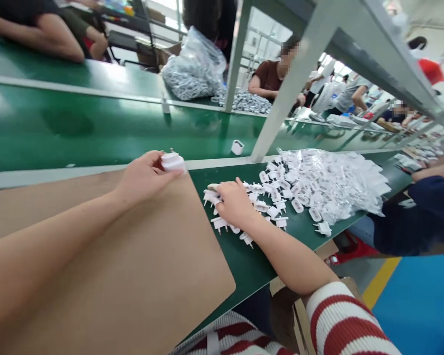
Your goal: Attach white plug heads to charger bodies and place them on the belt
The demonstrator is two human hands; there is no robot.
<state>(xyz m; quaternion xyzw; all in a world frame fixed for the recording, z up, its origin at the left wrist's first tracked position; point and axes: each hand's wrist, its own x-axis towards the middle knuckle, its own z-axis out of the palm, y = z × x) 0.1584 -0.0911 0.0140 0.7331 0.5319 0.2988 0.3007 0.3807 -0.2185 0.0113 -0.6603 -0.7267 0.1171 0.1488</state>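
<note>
My left hand (144,173) is closed on a white charger plug (173,161), held above the far edge of the brown cardboard sheet (133,266). Two metal pins stick up from that plug. Over the near end of a heap of loose white plug parts (261,204), my right hand (234,201) has its fingers curled down onto a white plug part (210,197). A pale cover sits on one of its fingertips. Several parts around this hand show two pins, and others show an oval opening.
A clear plastic bag (340,182) spills more white parts on the right. One white part (237,147) lies on the green belt (107,133), beyond a white rail. A metal post (281,93) rises ahead. Across the belt are another bag (196,69) and co-workers; a dark sleeve (432,207) is at right.
</note>
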